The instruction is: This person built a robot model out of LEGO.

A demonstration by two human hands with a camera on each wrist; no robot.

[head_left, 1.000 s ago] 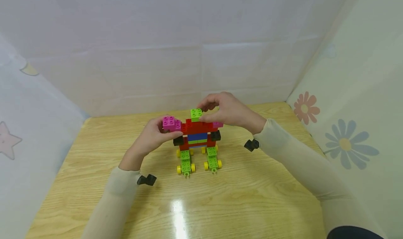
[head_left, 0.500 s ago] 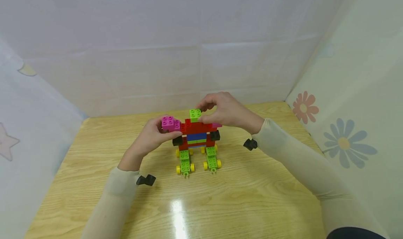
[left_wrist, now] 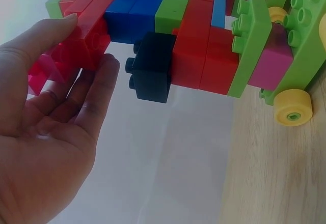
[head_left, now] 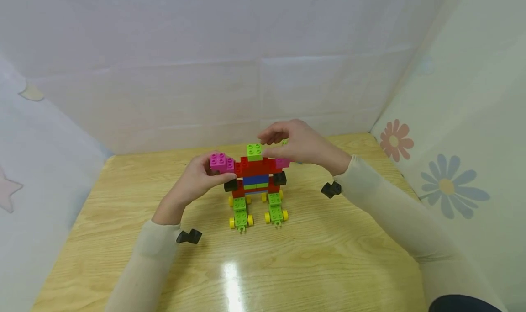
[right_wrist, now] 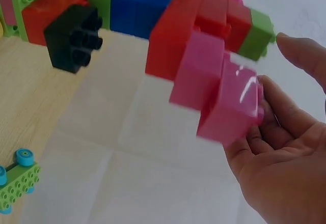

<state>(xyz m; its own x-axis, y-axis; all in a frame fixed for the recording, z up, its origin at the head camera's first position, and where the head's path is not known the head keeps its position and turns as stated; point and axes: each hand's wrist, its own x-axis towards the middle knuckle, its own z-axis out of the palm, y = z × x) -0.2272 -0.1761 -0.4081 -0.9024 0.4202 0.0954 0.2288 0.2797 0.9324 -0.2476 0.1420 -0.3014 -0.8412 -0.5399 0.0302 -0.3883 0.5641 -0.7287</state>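
A robot-like toy brick figure (head_left: 255, 168) stands upright on the table, with a red, blue and green body, black side bricks and green wheeled feet. A light green brick (head_left: 254, 151) tops it. At the left shoulder, my left hand (head_left: 196, 178) grips the figure between thumb and fingers, around red and pink bricks (left_wrist: 84, 43). My right hand (head_left: 303, 144) hovers by the top brick, thumb and fingers spread. In the right wrist view the thumb is close to that brick, and the fingers are behind the pink bricks (right_wrist: 219, 91) of the right shoulder.
A small green brick car (right_wrist: 19, 183) with blue wheels stands on the table behind the figure, mostly hidden by my right hand in the head view. The wooden table (head_left: 328, 257) meets a pale draped wall (head_left: 185, 97) at the back.
My right hand has loosened from the light green brick and drawn slightly right, its fingers now apart from it. My left hand keeps its grip on the figure.
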